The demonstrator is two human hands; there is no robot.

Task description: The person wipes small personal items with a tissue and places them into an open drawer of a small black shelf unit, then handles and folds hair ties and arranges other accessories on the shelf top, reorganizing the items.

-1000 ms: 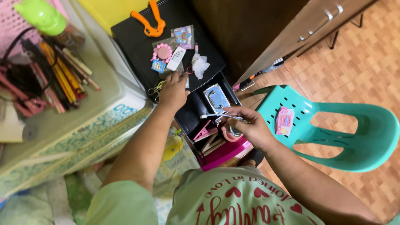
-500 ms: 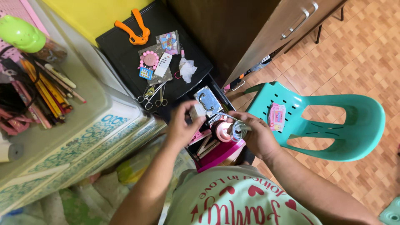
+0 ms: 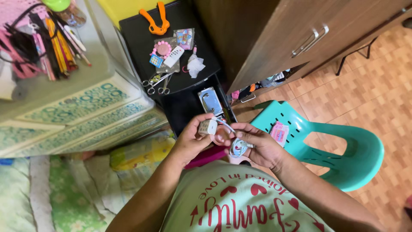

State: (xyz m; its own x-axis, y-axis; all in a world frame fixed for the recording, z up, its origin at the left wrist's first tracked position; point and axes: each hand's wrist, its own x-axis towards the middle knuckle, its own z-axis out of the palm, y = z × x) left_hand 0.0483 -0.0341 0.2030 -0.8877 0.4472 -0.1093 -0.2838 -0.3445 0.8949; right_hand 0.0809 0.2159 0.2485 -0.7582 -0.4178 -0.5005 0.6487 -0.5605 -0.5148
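Note:
My left hand (image 3: 194, 139) grips a small white charger plug (image 3: 207, 127) in front of my chest. A thin white cable runs from it to a coiled bundle of cable (image 3: 238, 148) that my right hand (image 3: 259, 146) holds. Both hands meet over an open dark drawer (image 3: 189, 108) of a black cabinet (image 3: 141, 38). A shiny silver case (image 3: 210, 102) lies in the drawer just beyond my fingers. Something pink (image 3: 206, 157) shows beneath my left wrist.
On the cabinet top lie an orange tool (image 3: 157, 19), a white remote (image 3: 173, 56), scissors (image 3: 158, 82) and small trinkets. A patterned plastic drawer unit (image 3: 77, 116) holding pens stands left. A teal plastic chair (image 3: 343, 150) with a pink packet (image 3: 280, 132) sits right, beside a brown wooden cupboard (image 3: 274, 34).
My left hand came back from the cabinet top to the drawer and now holds the white plug. My right hand now holds the coiled cable. The view shifted slightly.

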